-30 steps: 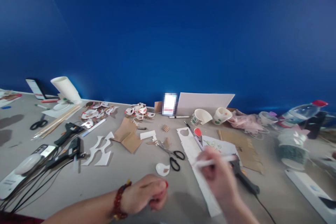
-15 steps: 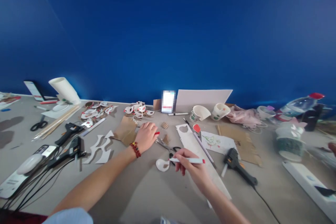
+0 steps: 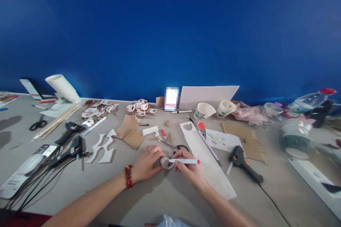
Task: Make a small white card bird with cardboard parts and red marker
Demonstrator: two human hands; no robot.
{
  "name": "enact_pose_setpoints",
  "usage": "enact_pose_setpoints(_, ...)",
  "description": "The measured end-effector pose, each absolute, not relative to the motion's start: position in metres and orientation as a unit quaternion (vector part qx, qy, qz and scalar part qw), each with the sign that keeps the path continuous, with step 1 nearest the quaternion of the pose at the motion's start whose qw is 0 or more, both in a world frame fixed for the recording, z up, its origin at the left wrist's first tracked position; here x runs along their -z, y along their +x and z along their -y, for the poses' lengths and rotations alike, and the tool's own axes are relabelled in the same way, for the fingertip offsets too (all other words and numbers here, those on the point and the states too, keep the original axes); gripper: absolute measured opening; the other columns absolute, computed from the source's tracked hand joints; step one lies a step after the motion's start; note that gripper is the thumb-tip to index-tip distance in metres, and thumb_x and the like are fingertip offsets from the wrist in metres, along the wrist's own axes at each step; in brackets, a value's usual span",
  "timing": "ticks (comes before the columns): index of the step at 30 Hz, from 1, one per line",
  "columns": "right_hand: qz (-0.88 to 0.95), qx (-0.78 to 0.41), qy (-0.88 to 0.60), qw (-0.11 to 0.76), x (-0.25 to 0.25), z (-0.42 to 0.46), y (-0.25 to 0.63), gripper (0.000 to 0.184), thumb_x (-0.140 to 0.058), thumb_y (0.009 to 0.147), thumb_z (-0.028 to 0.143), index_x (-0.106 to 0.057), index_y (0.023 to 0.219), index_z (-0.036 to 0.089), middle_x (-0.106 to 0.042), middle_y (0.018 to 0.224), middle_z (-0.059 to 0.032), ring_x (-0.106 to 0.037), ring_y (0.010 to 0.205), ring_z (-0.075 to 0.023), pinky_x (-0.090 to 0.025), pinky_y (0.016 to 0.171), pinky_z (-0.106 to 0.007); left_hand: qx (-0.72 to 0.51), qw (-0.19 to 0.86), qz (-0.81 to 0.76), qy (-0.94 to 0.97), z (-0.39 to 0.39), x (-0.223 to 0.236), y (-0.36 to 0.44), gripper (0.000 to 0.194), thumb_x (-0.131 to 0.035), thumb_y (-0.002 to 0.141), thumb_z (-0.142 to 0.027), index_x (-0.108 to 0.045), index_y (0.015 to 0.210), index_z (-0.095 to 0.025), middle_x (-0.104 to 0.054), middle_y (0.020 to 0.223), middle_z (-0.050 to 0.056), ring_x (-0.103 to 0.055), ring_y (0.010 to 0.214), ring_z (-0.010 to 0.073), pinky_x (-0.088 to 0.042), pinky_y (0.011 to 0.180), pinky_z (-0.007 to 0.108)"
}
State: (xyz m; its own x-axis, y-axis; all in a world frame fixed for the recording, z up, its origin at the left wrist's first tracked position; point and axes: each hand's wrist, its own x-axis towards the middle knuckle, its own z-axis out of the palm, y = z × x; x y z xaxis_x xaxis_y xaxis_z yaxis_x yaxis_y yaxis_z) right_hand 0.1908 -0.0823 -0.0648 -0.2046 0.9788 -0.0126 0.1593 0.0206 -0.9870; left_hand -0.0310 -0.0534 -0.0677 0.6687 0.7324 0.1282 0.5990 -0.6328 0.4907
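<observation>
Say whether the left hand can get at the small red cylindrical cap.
Probably yes: the cap lies just beyond the left hand, with nothing tall between them; the black-handled metal scissors lie low beside it.

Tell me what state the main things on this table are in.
White red-ended marker: uncapped, in the right hand.
Small red cylindrical cap: loose, lying down.
Rounded white paper cutout: touching the left hand.
Central rectangular white-screened phone: upright, lit.
Clear plastic bottle with red top: capped, tilted.
White cylindrical roll: leaning.
Black-handled scissors: partly hidden, opening unclear.
</observation>
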Motion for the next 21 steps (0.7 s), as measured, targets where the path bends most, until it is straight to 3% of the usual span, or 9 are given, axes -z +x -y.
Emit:
enact_pose_setpoints(8, 0.665, -0.414, -0.478, 0.398, 0.071, 0.079, 0.179, 0.008, -0.056, 0.080, 0.023, -0.058, 0.074, 0.018, -0.059, 0.068, 0.0007, -0.053, 0.063, -0.0145, -0.039, 0.059, -0.024, -0.178, 0.209, -0.400, 0.874, 0.057, 0.067, -0.023, 0.018, -0.064, 0.083, -0.031, -0.054, 0.093, -0.019, -0.060, 0.097, 0.003, -0.053, 0.094, 0.0217, -0.039, 0.081, 0.033)
enact_pose_setpoints(21, 0.713, -0.345, -0.485, 0.370, 0.085, 0.075, 0.173, 0.009, -0.054, 0.080, 0.020, -0.057, 0.071, 0.019, -0.058, 0.065, 0.0007, -0.052, 0.059, -0.0143, -0.038, 0.058, -0.024, -0.188, 0.218, -0.414, 0.863, 0.056, 0.074, -0.025, 0.022, -0.068, 0.079, -0.030, -0.054, 0.093, -0.019, -0.060, 0.099, 0.004, -0.053, 0.096, 0.0231, -0.039, 0.082, 0.034)
